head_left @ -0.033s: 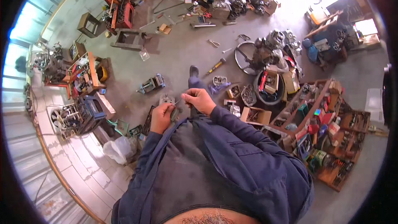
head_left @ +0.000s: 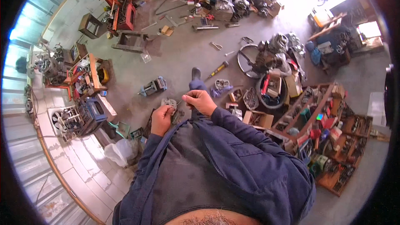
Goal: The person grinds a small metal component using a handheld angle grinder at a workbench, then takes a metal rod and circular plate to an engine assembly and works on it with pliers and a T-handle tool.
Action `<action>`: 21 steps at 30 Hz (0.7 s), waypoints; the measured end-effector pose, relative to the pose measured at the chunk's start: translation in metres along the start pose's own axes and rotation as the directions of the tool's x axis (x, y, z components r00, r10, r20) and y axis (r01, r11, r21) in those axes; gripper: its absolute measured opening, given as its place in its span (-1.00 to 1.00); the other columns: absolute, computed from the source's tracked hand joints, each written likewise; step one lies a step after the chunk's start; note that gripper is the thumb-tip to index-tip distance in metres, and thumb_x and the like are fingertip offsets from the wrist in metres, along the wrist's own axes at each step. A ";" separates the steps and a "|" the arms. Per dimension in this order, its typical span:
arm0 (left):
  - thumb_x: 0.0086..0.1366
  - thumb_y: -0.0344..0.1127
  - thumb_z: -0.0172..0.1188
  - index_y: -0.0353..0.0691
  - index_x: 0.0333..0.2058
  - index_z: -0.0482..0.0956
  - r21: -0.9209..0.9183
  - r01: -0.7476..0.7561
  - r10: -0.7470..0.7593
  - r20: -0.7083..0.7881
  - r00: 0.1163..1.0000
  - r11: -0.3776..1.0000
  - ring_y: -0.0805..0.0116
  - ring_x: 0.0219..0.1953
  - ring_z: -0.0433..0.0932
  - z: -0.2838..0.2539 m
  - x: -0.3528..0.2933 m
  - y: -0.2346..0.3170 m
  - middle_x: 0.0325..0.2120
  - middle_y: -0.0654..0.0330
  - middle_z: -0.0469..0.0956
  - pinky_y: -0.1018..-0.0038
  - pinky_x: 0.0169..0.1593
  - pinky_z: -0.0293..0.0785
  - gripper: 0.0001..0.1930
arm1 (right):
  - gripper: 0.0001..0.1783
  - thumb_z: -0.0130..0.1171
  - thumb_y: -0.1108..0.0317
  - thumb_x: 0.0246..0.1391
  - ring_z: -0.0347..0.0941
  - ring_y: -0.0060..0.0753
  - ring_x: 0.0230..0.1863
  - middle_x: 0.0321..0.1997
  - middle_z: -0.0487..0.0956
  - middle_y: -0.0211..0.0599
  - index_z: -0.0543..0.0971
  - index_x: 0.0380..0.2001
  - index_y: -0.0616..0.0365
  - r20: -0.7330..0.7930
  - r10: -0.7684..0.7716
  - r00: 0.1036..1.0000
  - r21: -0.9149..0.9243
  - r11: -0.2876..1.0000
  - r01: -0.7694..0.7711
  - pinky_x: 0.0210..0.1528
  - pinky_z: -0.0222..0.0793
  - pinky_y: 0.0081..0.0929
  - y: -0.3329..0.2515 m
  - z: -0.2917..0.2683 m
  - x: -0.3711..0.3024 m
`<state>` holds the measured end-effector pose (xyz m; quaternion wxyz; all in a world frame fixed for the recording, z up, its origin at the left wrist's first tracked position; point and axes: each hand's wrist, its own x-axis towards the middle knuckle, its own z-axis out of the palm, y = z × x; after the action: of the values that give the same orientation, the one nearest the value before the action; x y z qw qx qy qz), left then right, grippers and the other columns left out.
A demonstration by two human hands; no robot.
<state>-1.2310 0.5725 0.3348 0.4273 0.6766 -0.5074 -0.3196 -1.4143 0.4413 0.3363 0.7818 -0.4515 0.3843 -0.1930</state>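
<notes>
In front of my lap, both hands are raised close together with their fingers pinched. My left hand [head_left: 161, 121] is closed, its fingertips at the lower end of a thin, light wire-like piece [head_left: 179, 103]. At the other end of this piece, my right hand [head_left: 201, 101] pinches it between thumb and fingers. The piece is too small to tell its kind. Just beyond my left hand lies a grey metal part [head_left: 168, 101], partly hidden by that hand. A blue-and-grey metal device [head_left: 153, 86] rests on the floor farther left.
To the right stand a black tub [head_left: 273, 102] of parts, an open cardboard box [head_left: 258, 119] and a sectioned wooden tray [head_left: 300, 112]. A yellow-and-black tool [head_left: 218, 70] and pliers [head_left: 216, 46] lie ahead. A blue crate [head_left: 92, 110] and a white plastic bag [head_left: 118, 152] are at left.
The view has shifted slightly, so the floor items sit a little differently in it. My hands keep almost the same pinch, my left one marginally lower.
</notes>
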 end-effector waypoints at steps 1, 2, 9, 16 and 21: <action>0.34 -0.31 0.23 -0.34 -0.29 0.61 0.054 0.054 -0.054 -0.013 0.998 0.997 0.10 -0.38 0.61 -0.003 0.021 0.000 -0.42 0.01 0.64 0.34 -0.25 0.50 -0.83 | -0.67 0.28 0.23 0.26 0.44 -0.68 -0.51 -0.47 0.59 -0.44 0.62 -0.23 0.37 -0.028 0.031 0.999 0.004 1.000 -0.030 -0.44 0.39 -0.59 -0.002 -0.012 0.027; 0.33 -0.29 0.23 -0.33 -0.31 0.60 0.111 0.113 -0.109 -0.034 0.993 0.987 0.04 -0.36 0.62 -0.010 0.039 0.001 -0.41 -0.01 0.63 0.32 -0.22 0.50 -0.81 | -0.66 0.28 0.22 0.26 0.44 -0.66 -0.52 -0.48 0.58 -0.43 0.62 -0.27 0.37 -0.048 0.063 0.997 0.010 0.998 -0.062 -0.45 0.39 -0.58 -0.014 -0.017 0.051; 0.40 -0.24 0.12 -0.31 -0.31 0.62 0.119 0.444 -0.389 -0.319 0.864 0.888 0.27 -0.34 0.59 -0.055 0.168 -0.057 -0.41 0.09 0.64 0.35 -0.20 0.47 -0.76 | -0.65 0.19 0.20 0.24 0.52 -0.50 -0.53 -0.50 0.62 -0.28 0.64 -0.28 0.36 -0.310 0.007 0.951 -0.347 0.930 -0.121 -0.42 0.45 -0.43 -0.053 -0.151 0.226; 0.36 -0.16 0.19 -0.32 -0.31 0.64 0.125 0.562 -0.500 -0.330 0.801 0.817 0.39 -0.43 0.53 -0.055 0.280 -0.080 -0.50 0.16 0.61 0.38 -0.27 0.45 -0.71 | -0.68 0.18 0.23 0.14 0.63 -0.27 -0.45 -0.38 0.69 -0.10 0.67 -0.20 0.26 -0.354 0.008 0.935 -0.758 0.583 -0.292 -0.30 0.54 -0.33 -0.056 -0.282 0.307; 0.29 -0.14 0.29 -0.34 -0.33 0.64 0.171 0.559 -0.552 -0.089 0.829 0.811 0.41 -0.46 0.53 -0.020 0.367 -0.068 -0.53 0.14 0.60 0.37 -0.30 0.45 -0.70 | -0.68 0.22 0.20 0.08 0.63 0.05 -0.14 -0.24 0.68 0.03 0.70 -0.18 0.15 -0.408 0.044 0.912 -0.825 0.410 -0.389 -0.06 0.52 -0.12 -0.032 -0.337 0.311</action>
<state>-1.0825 0.2334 0.2825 0.2576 0.8382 -0.3083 -0.3687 -1.4777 0.0349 0.1311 0.3686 -0.7015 0.6056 0.0725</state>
